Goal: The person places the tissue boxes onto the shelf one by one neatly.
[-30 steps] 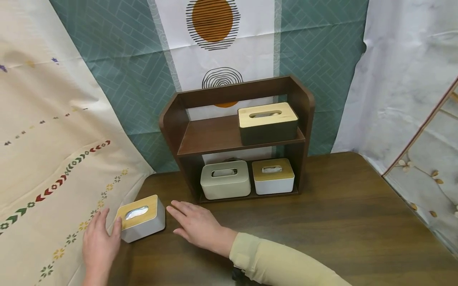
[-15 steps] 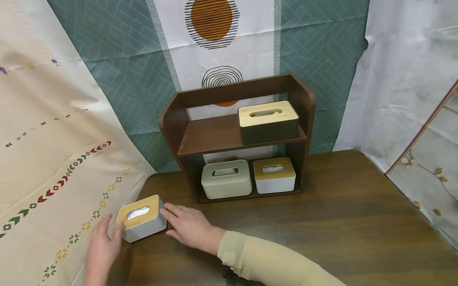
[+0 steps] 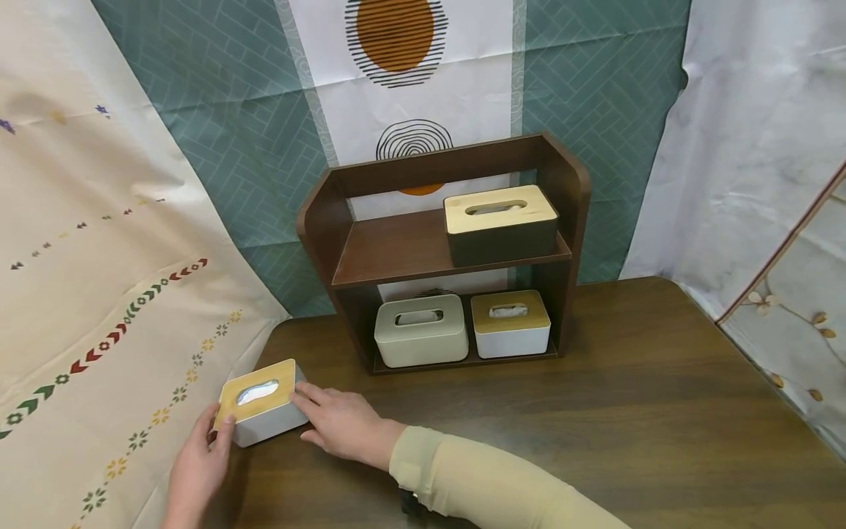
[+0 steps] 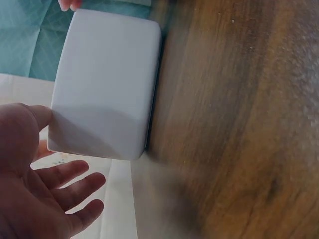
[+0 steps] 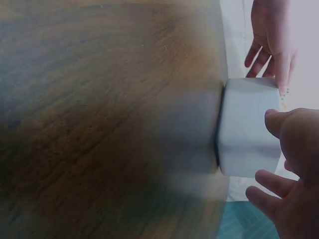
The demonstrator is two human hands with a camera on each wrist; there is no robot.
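Note:
A white tissue box (image 3: 271, 420) with a wooden lid and an oval slot lies at the left of the wooden table. My left hand (image 3: 198, 470) pinches its near left corner. The thumb is at the front edge and the index finger by the left side; in the left wrist view the other fingers (image 4: 79, 191) hang free below. My right hand (image 3: 344, 426) touches the box's right side with nearly straight fingers, thumb held apart. From the right wrist view, the right thumb (image 5: 276, 122) overlaps the box's white face (image 5: 246, 149).
A brown two-tier shelf (image 3: 390, 250) stands at the back of the table (image 3: 634, 411). Its upper tier bears a black tissue box (image 3: 505, 242) with a pale wooden lid. Below are a beige tissue box (image 3: 423, 342) and another white one (image 3: 512, 342). Patterned cloth (image 3: 158, 308) borders the left.
My right hand has moved left until its fingers met the box's side. The left hand has shifted slightly right and closed on the near left corner. The box stays in place.

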